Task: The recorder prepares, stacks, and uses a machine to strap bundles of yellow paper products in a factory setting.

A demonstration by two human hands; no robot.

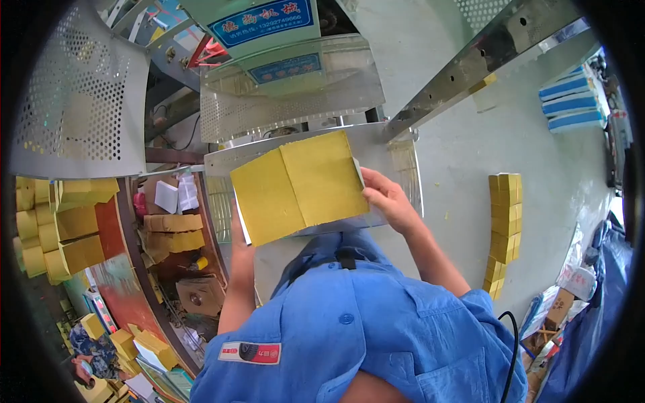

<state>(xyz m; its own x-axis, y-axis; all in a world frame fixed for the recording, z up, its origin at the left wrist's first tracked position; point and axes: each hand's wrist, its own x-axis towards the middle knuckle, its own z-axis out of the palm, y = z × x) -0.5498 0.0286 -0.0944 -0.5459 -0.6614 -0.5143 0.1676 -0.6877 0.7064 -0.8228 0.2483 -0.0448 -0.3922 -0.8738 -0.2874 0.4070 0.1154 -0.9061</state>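
In front of my waist I hold a yellow paper block point(302, 187), tilted, with a seam across its middle that parts it into two halves. White edges show at its left and right ends. My right hand point(388, 198) is closed on the right end, thumb on the near corner and fingers along the side. At the left end, my left hand point(240, 232) supports the block from the side; most of its fingers are hidden behind it. Beneath the block lies a metal machine table point(396, 171).
A clear perforated guard point(289, 87) stands behind the table, and a steel bar point(484, 64) slants over its right. Yellow blocks point(505, 221) line the floor on the right. More yellow stacks point(77, 235) and a red-brown shelf point(127, 269) are on the left.
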